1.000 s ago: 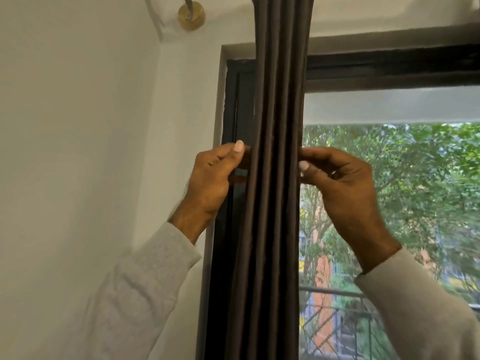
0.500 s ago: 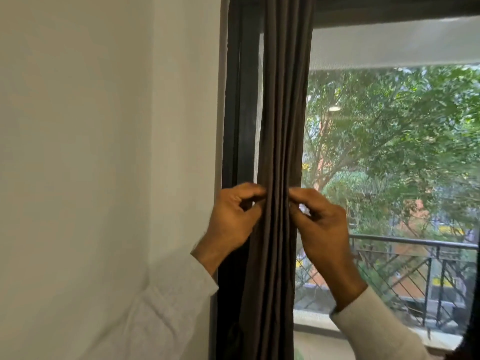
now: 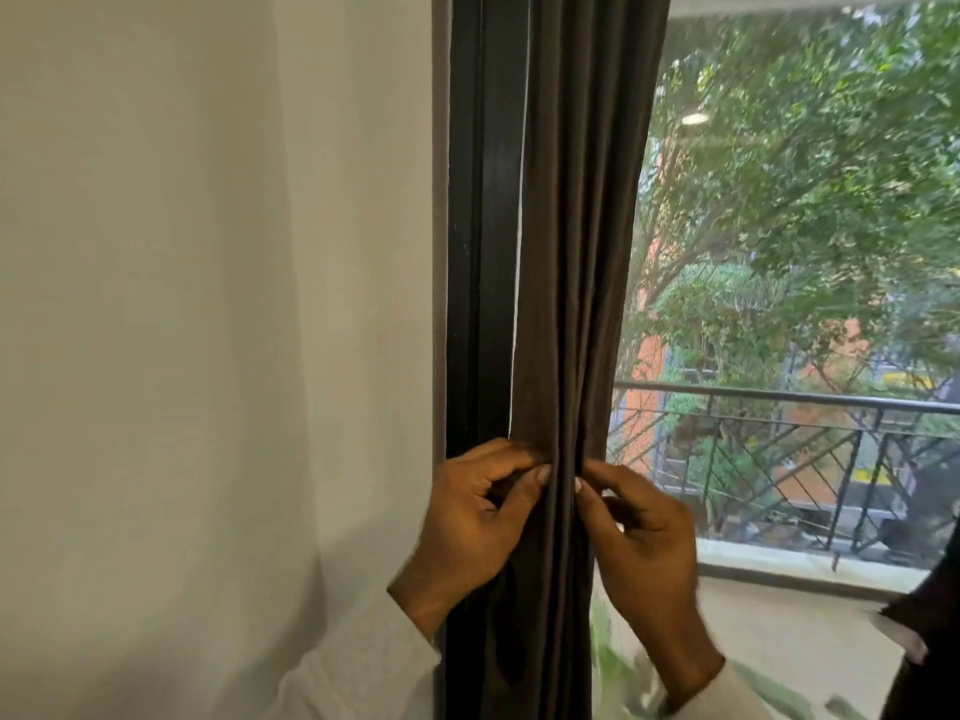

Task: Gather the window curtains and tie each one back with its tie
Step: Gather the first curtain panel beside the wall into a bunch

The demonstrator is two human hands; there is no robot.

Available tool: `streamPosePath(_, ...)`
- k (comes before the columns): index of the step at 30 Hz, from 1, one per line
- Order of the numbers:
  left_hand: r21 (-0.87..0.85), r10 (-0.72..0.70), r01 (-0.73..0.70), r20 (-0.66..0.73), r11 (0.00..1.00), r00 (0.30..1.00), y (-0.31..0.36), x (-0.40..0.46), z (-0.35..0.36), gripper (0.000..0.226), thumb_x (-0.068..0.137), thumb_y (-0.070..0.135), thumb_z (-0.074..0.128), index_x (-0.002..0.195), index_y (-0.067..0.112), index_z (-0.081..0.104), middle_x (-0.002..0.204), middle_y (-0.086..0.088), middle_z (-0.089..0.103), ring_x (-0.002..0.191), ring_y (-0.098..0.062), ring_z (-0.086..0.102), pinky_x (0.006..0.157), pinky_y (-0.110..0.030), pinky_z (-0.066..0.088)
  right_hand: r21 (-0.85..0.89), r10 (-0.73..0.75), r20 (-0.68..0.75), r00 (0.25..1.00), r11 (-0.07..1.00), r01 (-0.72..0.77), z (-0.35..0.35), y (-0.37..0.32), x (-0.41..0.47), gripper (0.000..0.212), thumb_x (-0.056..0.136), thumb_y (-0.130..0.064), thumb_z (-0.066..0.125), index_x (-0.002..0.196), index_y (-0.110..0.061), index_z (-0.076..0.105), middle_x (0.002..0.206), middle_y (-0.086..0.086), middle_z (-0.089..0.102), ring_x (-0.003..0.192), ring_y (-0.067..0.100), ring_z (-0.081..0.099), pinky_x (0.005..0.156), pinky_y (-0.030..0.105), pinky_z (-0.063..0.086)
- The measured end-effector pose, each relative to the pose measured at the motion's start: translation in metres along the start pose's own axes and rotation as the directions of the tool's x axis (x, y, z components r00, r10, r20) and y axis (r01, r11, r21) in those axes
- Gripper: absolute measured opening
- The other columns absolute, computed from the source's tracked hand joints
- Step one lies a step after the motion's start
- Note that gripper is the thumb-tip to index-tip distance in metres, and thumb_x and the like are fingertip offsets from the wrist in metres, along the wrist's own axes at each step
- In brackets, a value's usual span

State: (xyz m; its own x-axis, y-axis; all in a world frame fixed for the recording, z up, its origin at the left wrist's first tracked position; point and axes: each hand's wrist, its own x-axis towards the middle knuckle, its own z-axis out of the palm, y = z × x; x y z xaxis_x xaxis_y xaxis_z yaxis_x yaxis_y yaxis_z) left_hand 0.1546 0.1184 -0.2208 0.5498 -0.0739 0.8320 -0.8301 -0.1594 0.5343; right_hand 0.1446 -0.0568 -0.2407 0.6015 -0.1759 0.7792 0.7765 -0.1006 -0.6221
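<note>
White wall (image 3: 182,304) fills the left half of the head view, plain and bare, running up to a dark window frame (image 3: 478,226) that stands upright near the middle. Right of the frame the glass (image 3: 779,226) looks out on green trees, an orange building behind them, and a black balcony railing (image 3: 779,433) with slanted bars. Below the railing lies a pale balcony floor, and a dark shape cuts in at the lower right corner; what it is cannot be told.

Hanging just in front of the frame's right edge is the curtain (image 3: 582,226), dark brown, drawn together into a narrow bunch of long upright folds. It covers the seam between frame and glass and hides part of the view outside. A thin light strip shows between the curtain's left edge and the frame.

Both hands meet at the curtain low in the picture. The left hand (image 3: 467,517) comes in from the wall side, fingers curled, thumb and forefinger pressed against the folds. The right hand (image 3: 639,527) comes from the glass side, likewise curled, its fingertips pinching at the folds' right edge. The two thumbs lie close, with only the middle folds between them. A dark strip seems to run under the left hand's fingers, but whether it is the tie cannot be told. Light sleeves (image 3: 363,667) cover both wrists.
</note>
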Motion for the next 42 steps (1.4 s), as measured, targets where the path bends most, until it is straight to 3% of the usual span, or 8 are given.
streamPosePath(5,-0.06,-0.129,0.129,-0.001,0.99,0.992,-0.008,-0.042,0.0,0.021,0.102,0.03,0.073,0.12,0.023,0.08,0.107,0.008,0.082,0.097,-0.017,0.08,0.083,-0.025,0.063,-0.088,0.137,0.038,0.99,0.987,-0.133,-0.009,0.015,-0.045,0.031,0.092,-0.01,0.077,0.119,-0.025,0.079,0.107,-0.006,0.082,0.093,0.018,0.08,0.079,0.044,0.066)
streamPosePath(10,0.156,0.02,0.0,-0.127,0.988,0.992,-0.011,-0.058,-0.003,0.022,0.092,0.011,0.084,0.111,0.021,0.079,0.097,0.016,0.078,0.082,-0.005,0.076,0.072,-0.017,0.06,-0.15,0.096,-0.037,0.995,0.983,-0.101,-0.014,0.002,-0.06,0.054,0.087,-0.008,0.082,0.118,-0.049,0.063,0.101,-0.015,0.078,0.086,0.011,0.076,0.066,0.021,0.061)
streamPosePath(12,0.226,0.03,0.024,-0.235,0.974,0.972,-0.017,-0.066,-0.001,0.032,0.088,0.005,0.086,0.114,0.018,0.074,0.1,0.02,0.075,0.083,-0.001,0.074,0.074,-0.015,0.059,-0.279,0.03,-0.131,0.991,0.958,-0.066,-0.018,0.007,-0.062,0.044,0.094,-0.009,0.078,0.109,-0.047,0.062,0.094,-0.015,0.072,0.083,0.01,0.072,0.061,0.029,0.06)
streamPosePath(17,0.439,0.116,-0.01,-0.215,0.899,0.97,-0.032,-0.093,-0.002,0.009,0.096,0.026,0.081,0.098,0.019,0.076,0.09,0.018,0.071,0.077,-0.002,0.068,0.072,-0.02,0.058,-0.629,-0.186,-0.007,0.983,0.764,0.14,-0.022,0.016,-0.085,0.015,0.09,-0.02,0.068,0.1,-0.013,0.078,0.12,0.003,0.052,0.108,0.019,0.058,0.091,0.036,0.048)
streamPosePath(22,0.445,0.155,-0.078,-0.139,0.892,0.978,-0.044,-0.105,-0.006,0.02,0.099,0.02,0.076,0.116,0.012,0.081,0.11,0.006,0.08,0.101,-0.003,0.075,0.09,-0.025,0.062,-0.783,-0.304,0.156,0.94,0.542,0.305,-0.006,0.019,-0.101,0.021,0.084,-0.035,0.087,0.093,-0.017,0.083,0.091,0.007,0.064,0.081,0.034,0.061,0.079,0.048,0.041)
streamPosePath(30,0.235,-0.111,0.187,-0.303,0.954,0.946,-0.044,-0.106,-0.013,0.034,0.082,0.011,0.092,0.112,0.011,0.077,0.089,0.017,0.078,0.08,-0.002,0.075,0.079,-0.012,0.056,-0.784,-0.029,0.154,0.988,0.605,0.14,0.003,0.051,-0.097,0.022,0.094,-0.04,0.073,0.101,-0.021,0.078,0.096,0.001,0.066,0.088,0.033,0.065,0.078,0.045,0.048)
streamPosePath(37,0.18,-0.214,0.248,-0.192,0.952,0.958,-0.048,-0.109,-0.006,0.033,0.089,0.003,0.086,0.091,0.033,0.072,0.085,0.018,0.076,0.078,-0.004,0.075,0.075,-0.012,0.056,-0.637,0.116,0.009,0.993,0.767,-0.084,0.002,0.066,-0.117,0.017,0.099,-0.034,0.064,0.11,-0.023,0.074,0.095,-0.007,0.072,0.084,0.017,0.071,0.075,0.041,0.062)
streamPosePath(42,0.482,0.099,-0.053,-0.071,0.874,0.993,-0.05,-0.138,0.005,0.011,0.096,0.014,0.082,0.098,0.023,0.075,0.089,0.013,0.072,0.079,-0.003,0.068,0.078,-0.016,0.057,-0.707,-0.126,0.126,0.984,0.684,0.178,-0.006,0.073,-0.144,0.023,0.097,-0.028,0.068,0.11,-0.015,0.082,0.098,0.004,0.074,0.087,0.026,0.068,0.085,0.034,0.055)
